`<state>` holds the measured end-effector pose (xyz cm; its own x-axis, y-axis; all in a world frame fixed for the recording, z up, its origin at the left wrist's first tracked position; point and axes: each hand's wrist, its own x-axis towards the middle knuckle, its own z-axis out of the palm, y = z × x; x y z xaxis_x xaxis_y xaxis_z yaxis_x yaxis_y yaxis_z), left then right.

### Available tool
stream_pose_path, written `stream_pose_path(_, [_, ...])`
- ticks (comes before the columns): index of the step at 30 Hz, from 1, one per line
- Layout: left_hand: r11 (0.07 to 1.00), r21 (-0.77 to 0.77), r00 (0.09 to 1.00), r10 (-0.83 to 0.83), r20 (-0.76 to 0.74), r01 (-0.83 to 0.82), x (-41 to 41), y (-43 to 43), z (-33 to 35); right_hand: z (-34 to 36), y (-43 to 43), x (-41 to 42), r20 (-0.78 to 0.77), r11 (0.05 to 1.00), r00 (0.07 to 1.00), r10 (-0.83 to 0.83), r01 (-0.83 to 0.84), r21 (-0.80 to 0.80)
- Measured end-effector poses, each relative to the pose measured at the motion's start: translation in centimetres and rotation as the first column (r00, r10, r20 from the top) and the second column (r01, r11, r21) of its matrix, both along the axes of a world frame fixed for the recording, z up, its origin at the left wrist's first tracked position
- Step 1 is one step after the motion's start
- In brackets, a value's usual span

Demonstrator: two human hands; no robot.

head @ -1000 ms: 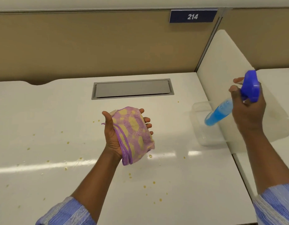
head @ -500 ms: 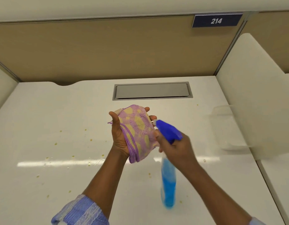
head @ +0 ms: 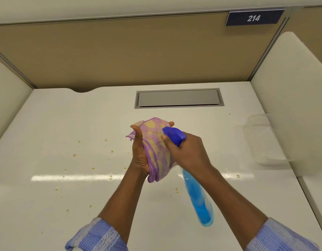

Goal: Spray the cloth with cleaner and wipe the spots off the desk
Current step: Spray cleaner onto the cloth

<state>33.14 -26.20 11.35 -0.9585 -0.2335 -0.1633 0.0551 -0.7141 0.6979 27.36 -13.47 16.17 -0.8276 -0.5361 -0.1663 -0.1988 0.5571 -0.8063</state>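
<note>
My left hand [head: 139, 156] grips a folded purple and yellow cloth [head: 156, 142] and holds it up above the middle of the white desk [head: 66, 124]. In my right hand [head: 187, 151] is a spray bottle [head: 198, 196] of blue cleaner. Its dark blue nozzle head [head: 173, 135] sits right against the cloth's face, and its body hangs down toward me. Small yellowish spots [head: 92, 169] are scattered over the desk, mostly left of and below the hands.
A grey cable flap [head: 178, 97] is set into the desk at the back. A clear plastic container [head: 261, 138] stands at the right by a white divider [head: 292, 105]. A tan partition [head: 120, 51] carrying a "214" sign [head: 253, 18] closes the back.
My right hand brought the spray bottle from the right side over to the cloth, and the nozzle now sits close against it. The left hand kept the cloth raised.
</note>
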Motion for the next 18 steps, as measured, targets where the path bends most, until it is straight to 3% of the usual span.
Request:
stream_pose_path(4, [0.999, -0.022, 0.999, -0.046, -0.001, 0.046, -0.2, -0.5, -0.4, -0.6, 0.2, 1.7, -0.002, 0.995, 0.995, 0.101, -0.101, -0.001])
stream_pose_path(10, [0.998, -0.006, 0.997, -0.055, 0.052, 0.055, 0.0, -0.2, -0.4, -0.1, 0.4, 0.8, 0.045, 0.999, 0.999, -0.018, 0.019, -0.032])
stream_pose_path(15, [0.998, -0.058, 0.985, -0.018, 0.173, 0.029, 0.4, 0.2, -0.5, 1.3, -1.5, -0.1, 0.011, 0.988, 0.998, 0.063, -0.064, 0.137])
stream_pose_path(18, [0.995, -0.099, 0.979, -0.003, 0.205, 0.024, 0.4, 0.2, -1.0, 2.1, -1.8, -1.3, 0.004, 0.989, 0.999, 0.039, -0.039, 0.141])
